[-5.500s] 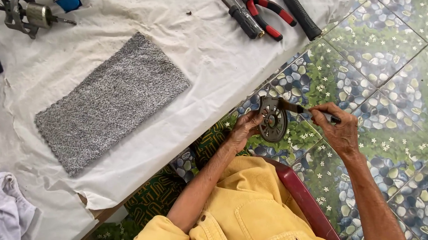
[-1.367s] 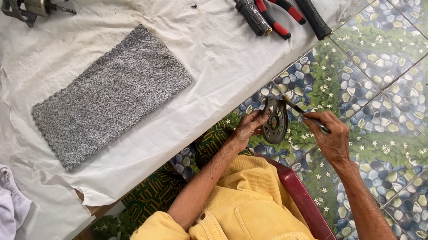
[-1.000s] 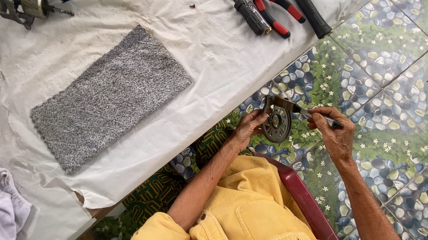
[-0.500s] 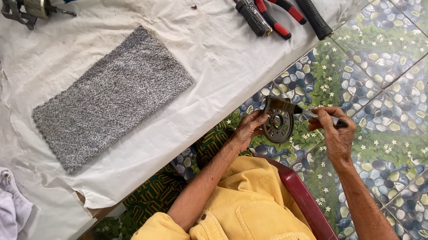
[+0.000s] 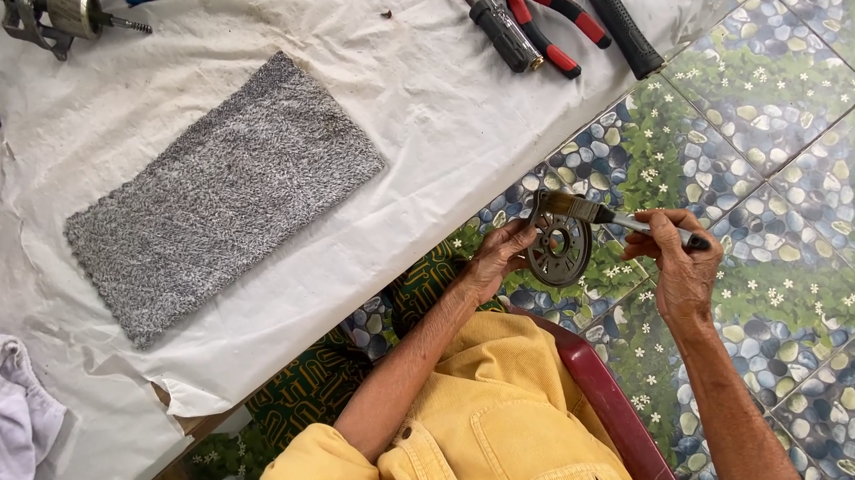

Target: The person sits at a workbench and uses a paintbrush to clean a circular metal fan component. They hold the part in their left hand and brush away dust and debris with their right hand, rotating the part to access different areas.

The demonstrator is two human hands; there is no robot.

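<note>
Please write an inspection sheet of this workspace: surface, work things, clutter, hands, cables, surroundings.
Surface: table under a white sheet, stained.
Job's things: round metal disc; small brush with its bristles on the disc's rim.
Clutter: grey mat, red pliers, screwdriver, black handle, white rag, metal part.
Hands: left hand holds the disc; right hand holds the brush.
Cables: nothing seen.
Surroundings: pebble-and-flower floor tiles, red chair.

No packages, no labels, no signs, no screens — none visible
</note>
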